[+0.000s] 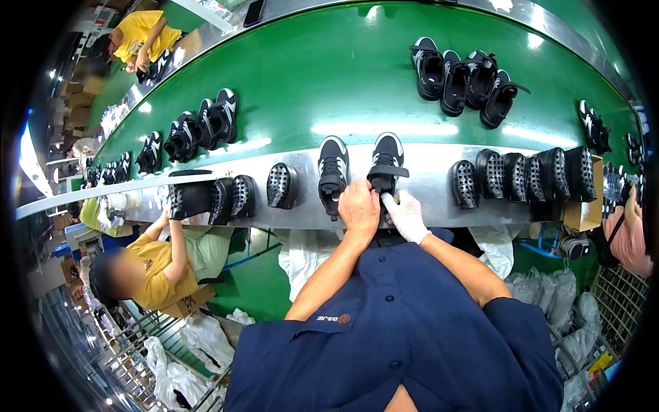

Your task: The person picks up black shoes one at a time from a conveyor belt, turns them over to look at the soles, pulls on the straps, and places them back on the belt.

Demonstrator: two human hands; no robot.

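Note:
Toes pointing away from me, a black sneaker (386,159) with white-grey trim and an unfastened strap rests on the metal ledge. My bare left hand (360,207) has its fingers curled at the left of its heel. My right hand (408,217), in a white glove, grips the heel from the right, fingers bent at the shoe's opening. What lies between the fingertips is too small to make out. A matching sneaker (333,172) stands just left of my left hand, apart from it.
Black rounded blocks with dotted faces stand on the ledge, one (281,185) leftward and a row (516,177) rightward. Beyond, the green belt (309,75) carries sneakers in groups (467,79). A co-worker in yellow (161,264) sits at left, handling a black block (192,196).

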